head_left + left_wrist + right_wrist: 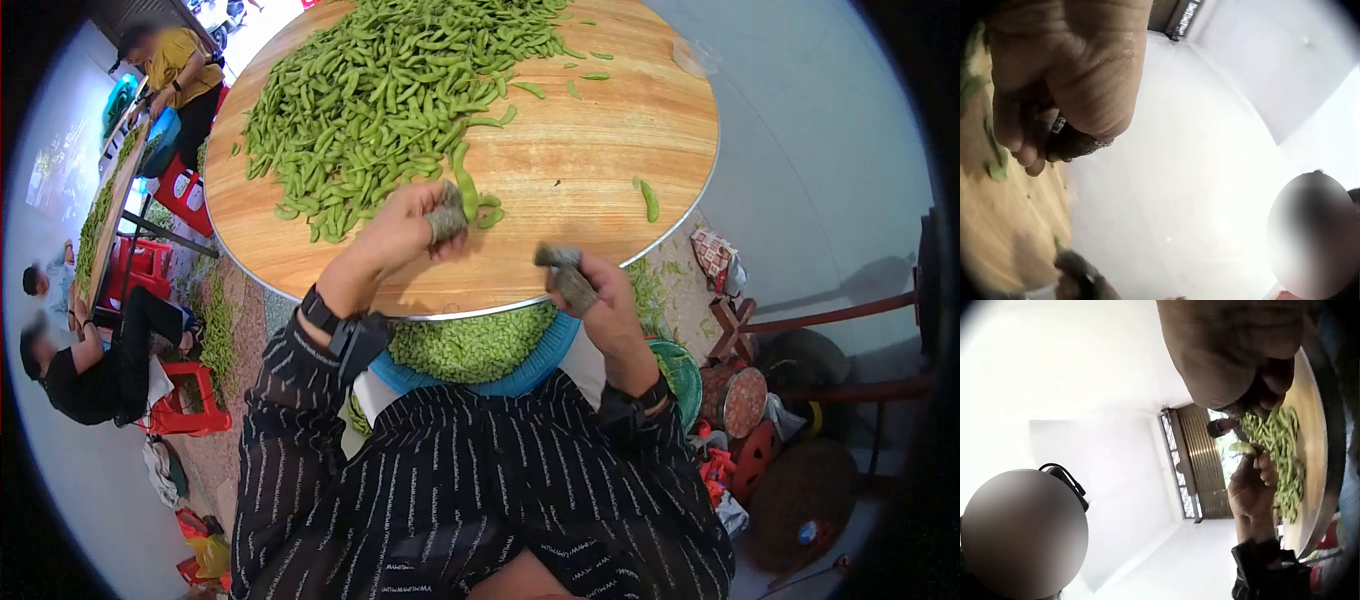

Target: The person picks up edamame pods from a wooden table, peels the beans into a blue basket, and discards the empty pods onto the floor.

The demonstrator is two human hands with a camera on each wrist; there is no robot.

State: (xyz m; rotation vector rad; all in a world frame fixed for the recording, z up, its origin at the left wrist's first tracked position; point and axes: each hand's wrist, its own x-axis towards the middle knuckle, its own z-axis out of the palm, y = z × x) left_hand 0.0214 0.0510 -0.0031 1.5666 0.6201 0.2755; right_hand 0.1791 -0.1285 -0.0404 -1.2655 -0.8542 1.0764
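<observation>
The round worktop of honey-coloured wood grain [590,130], edged with a pale rim, carries a broad heap of green bean pods [370,110], with a few strays on its bare side. Plain pale walls [820,120] rise around us. Over to the left, a person in a mustard-yellow top [185,62] sits at a second, long worktop [120,195], also strewn with pods, and a red plastic stool [195,400] stands nearby. Below the near edge, a blue plastic basin [548,358] holds pale green shelled beans [470,348].

The plump, slightly curved, bright green pod [466,190] is above the worktop near the heap, pinched by the fingers of the left hand [405,228], which wear grey wrapping. The right hand [605,295], similarly wrapped, has bent fingers; I can't tell whether they grasp anything.
</observation>
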